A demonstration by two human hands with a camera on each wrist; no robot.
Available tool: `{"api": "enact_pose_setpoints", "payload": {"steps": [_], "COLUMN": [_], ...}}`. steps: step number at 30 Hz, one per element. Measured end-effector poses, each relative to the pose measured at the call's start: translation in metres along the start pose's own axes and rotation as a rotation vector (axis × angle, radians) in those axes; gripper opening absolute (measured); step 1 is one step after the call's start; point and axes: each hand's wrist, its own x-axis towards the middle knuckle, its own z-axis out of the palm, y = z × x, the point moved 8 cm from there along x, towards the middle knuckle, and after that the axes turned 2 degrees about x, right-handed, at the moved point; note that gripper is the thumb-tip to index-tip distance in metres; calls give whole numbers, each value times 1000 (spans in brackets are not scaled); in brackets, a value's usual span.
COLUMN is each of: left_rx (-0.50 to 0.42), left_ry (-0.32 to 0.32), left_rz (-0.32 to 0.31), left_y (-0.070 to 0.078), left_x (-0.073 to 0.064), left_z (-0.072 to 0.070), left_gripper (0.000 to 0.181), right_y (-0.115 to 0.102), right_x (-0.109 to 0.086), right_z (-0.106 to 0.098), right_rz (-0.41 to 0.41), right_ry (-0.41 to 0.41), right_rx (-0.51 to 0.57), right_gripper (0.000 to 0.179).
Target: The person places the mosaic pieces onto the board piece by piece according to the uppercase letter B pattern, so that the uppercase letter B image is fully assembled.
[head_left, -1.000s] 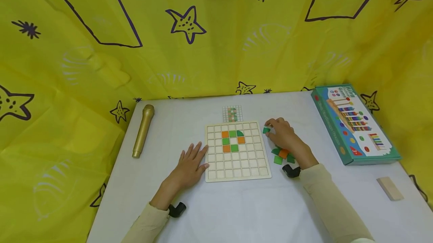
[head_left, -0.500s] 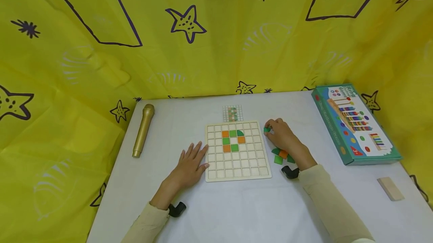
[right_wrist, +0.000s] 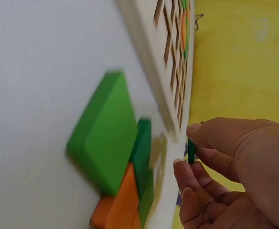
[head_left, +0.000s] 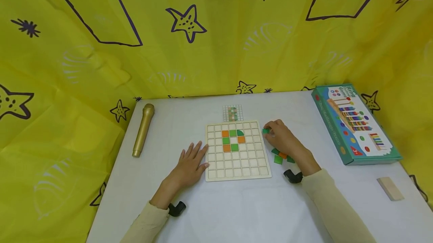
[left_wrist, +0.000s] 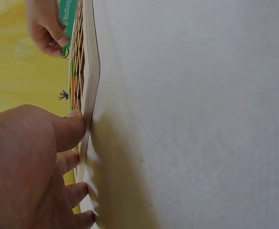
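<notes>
Dk-green tile [head_left: 265,131] pinched btwn thumb + fingers of R-hand grip [head_left: 281,136], just off R edge of grid board [head_left: 236,164], toward its far end. L-hand grip [head_left: 190,166] spread, touching board's L edge. Tile pile [head_left: 278,159] (green/dk green/orange) on worktop [head_left: 243,213], near side of R-hand grip. Small pattern card [head_left: 232,113] just past board's far edge. Gold mic [head_left: 143,131] far L, game box [head_left: 355,124] far R, wood block [head_left: 390,188] on box's near side.
</notes>
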Motion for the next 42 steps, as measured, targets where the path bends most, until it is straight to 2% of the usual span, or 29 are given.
{"api": "enact_pose_setpoints", "payload": {"steps": [4, 9, 16, 24, 29, 34, 39, 42], "left_rx": [-2, -1, -3, -3, 7, 2, 8, -1], "left_ry": [-8, -10, -3, 7, 1, -6, -12, 4], "left_rz": [-3, -4, 0, -5, -12, -14, -20, -15], "left_y": [0, 0, -1, 1, 0, 1, 1, 1], "left_x": [-1, -1, 0, -1, 0, 0, 0, -1], "left_z": [0, -1, 0, -1, 1, 1, 0, -1], "left_gripper": [67, 68, 67, 67, 68, 68, 69, 67], "right_y": [-19, -44, -60, -69, -73, -74, -69, -67], "right_x": [-7, -15, -16, -14, -14, -15, -13, -11], "right_z": [12, 36, 60, 62, 64, 63, 61, 61], "right_rz": [-64, -139, -200, -215, -222, -232, -209, -211], "right_ry": [-3, -35, -22, 19, -6, -25, 0, 16], "right_rx": [13, -11, -119, -169, -134, -106, -111, -130], "right_gripper": [33, 29, 27, 15, 7, 9, 15, 17]}}
